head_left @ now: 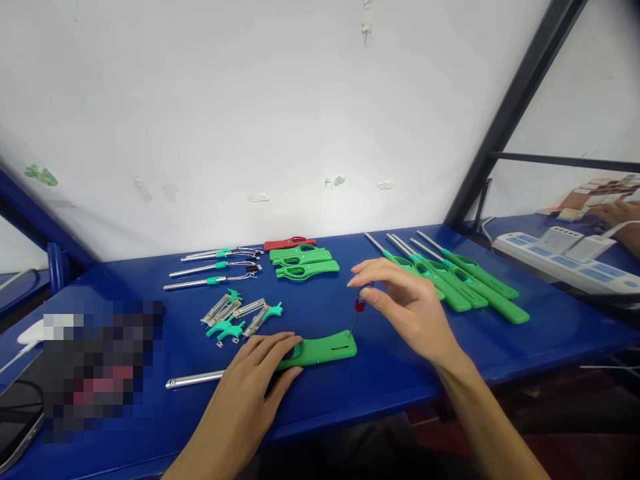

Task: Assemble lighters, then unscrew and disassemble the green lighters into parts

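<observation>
My left hand (pixel 263 373) is wrapped over a green long-nosed lighter (pixel 323 349), pressing it flat on the blue table. Its silver barrel (pixel 195 379) points left, and its middle is hidden under my fingers. In my right hand (pixel 405 303) a small screwdriver (pixel 360 303) with a dark red handle is pinched between thumb and fingertips. The screwdriver stands nearly upright, its tip meeting the right end of the lighter's handle. Beyond my left hand lie clear fuel tanks (pixel 250 308) and teal triggers (pixel 226 330).
Several metal barrels with wires (pixel 195 272) lie at the back left. Green handle shells (pixel 307 269) and a red shell (pixel 285 244) are by the wall. Several green lighters (pixel 493 293) rest at right, near a white power strip (pixel 565 263). Another person's hand (pixel 617 217) shows far right.
</observation>
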